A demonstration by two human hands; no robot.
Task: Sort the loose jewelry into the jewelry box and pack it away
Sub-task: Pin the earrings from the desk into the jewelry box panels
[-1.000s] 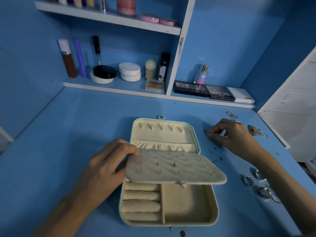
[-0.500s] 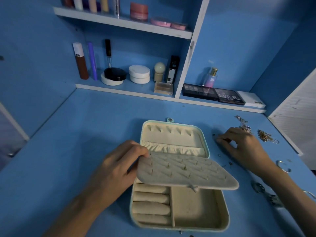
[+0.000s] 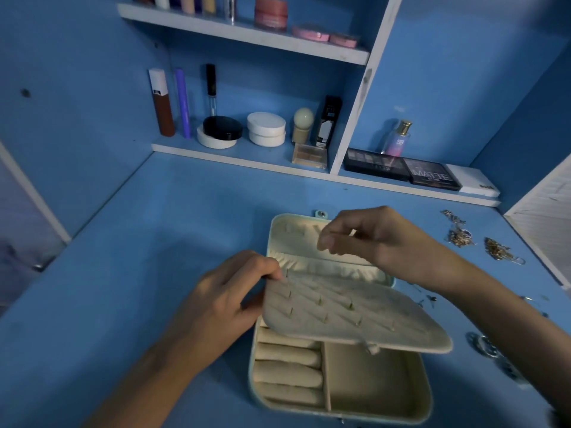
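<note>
A mint-edged jewelry box (image 3: pixel 340 410) lies open on a blue desk (image 3: pixel 154 242), its long axis running away from the person. The lid (image 3: pixel 278 233) is folded flat toward the shelves and the snap tab (image 3: pixel 321 214) points at the back wall.

The person's left hand (image 3: pixel 222 304) grips the near-left corner of the cream earring panel (image 3: pixel 355 313), thumb on top. The panel is tilted above the base with its long axis running left to right across the box. Small posts (image 3: pixel 319 301) stand in the panel's quilted face.

Beneath the panel, the base holds padded ring rolls (image 3: pixel 287 372) on the left and a lined compartment (image 3: pixel 370 384) on the right. A gathered elastic pocket (image 3: pixel 324 267) runs along the lid's near edge.

The right hand (image 3: pixel 370 239) hovers over the lid, fingertips drawn together. Whether they pinch anything cannot be told.

Loose gold chains (image 3: pixel 460 236) lie right of the box near the back. Silver rings (image 3: pixel 485 344) lie right of its base, and tiny studs (image 3: pixel 429 299) lie just beside the lid's right corner.
</note>
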